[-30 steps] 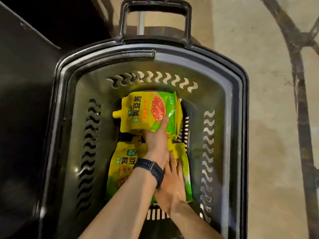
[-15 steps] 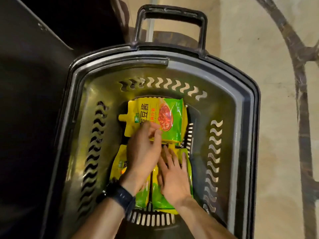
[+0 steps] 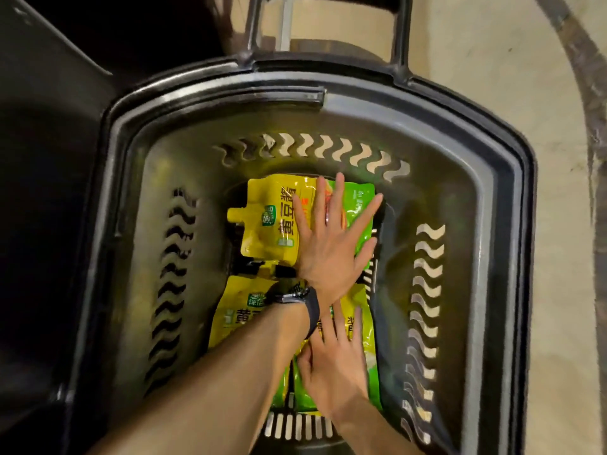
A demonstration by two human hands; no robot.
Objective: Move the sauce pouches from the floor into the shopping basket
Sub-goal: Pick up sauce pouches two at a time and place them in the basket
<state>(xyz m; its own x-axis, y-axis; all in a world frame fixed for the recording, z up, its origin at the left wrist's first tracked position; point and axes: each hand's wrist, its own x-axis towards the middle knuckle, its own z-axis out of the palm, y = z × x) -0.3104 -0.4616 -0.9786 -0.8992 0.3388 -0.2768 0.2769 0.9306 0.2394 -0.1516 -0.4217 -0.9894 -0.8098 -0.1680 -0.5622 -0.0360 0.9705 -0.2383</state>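
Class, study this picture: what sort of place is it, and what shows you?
Probably a shop or its stockroom, though that is uncertain: a handled shopping basket stands on a bare concrete floor, holding matching sauce pouches.

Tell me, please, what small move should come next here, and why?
Probably lift both hands straight up out of the shopping basket. The left hand lies flat, fingers spread, on the far sauce pouch, and the right hand lies flat on the near pouches; these already lie on the basket bottom, so pressing seems finished.

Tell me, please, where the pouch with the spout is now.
Head view: the pouch lies at the far end of the basket, under the left hand, beyond the other pouches.
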